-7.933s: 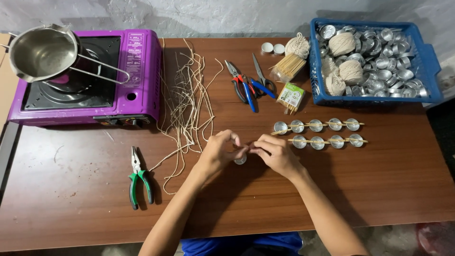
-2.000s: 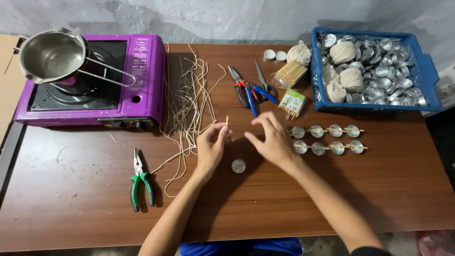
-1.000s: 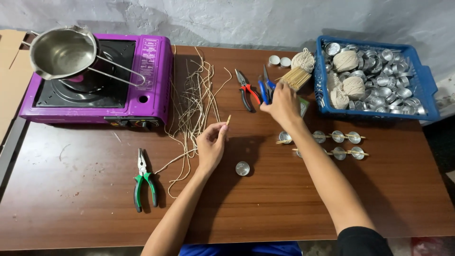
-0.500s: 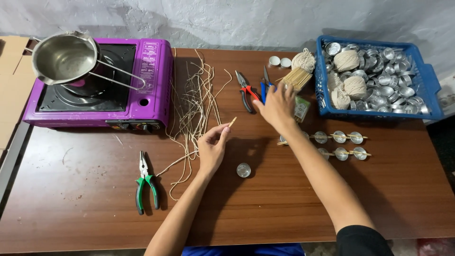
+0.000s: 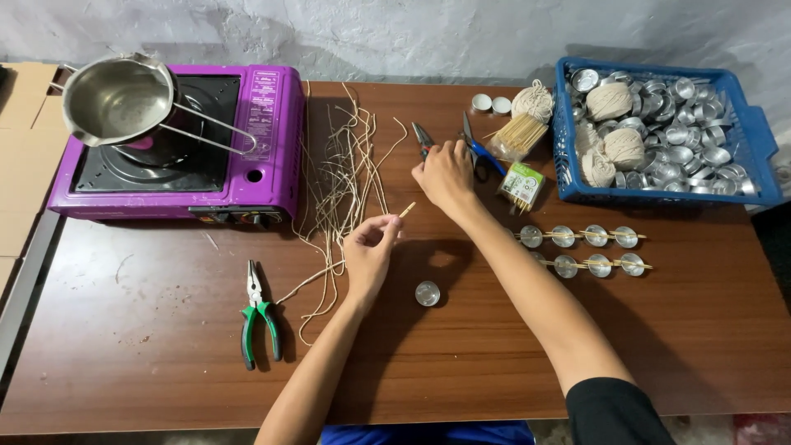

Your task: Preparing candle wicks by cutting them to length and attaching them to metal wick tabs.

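Left hand (image 5: pixel 369 251) pinched a short stick (image 5: pixel 406 210), tip toward 1 o'clock, above the lone tin cup (image 5: pixel 427 292) at 5 o'clock. Right hand (image 5: pixel 445 175), farther at 12, closed over the red-handled cutters (image 5: pixel 423 138); grip itself hidden. Risk judged: dragging the cutters could snag the loose strings (image 5: pixel 342 177) at 10 o'clock, or the blue scissors (image 5: pixel 479 152).

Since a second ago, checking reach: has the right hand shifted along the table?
Yes. The right hand moved left, away from the bundle of wooden sticks, and now covers the red-handled cutters.
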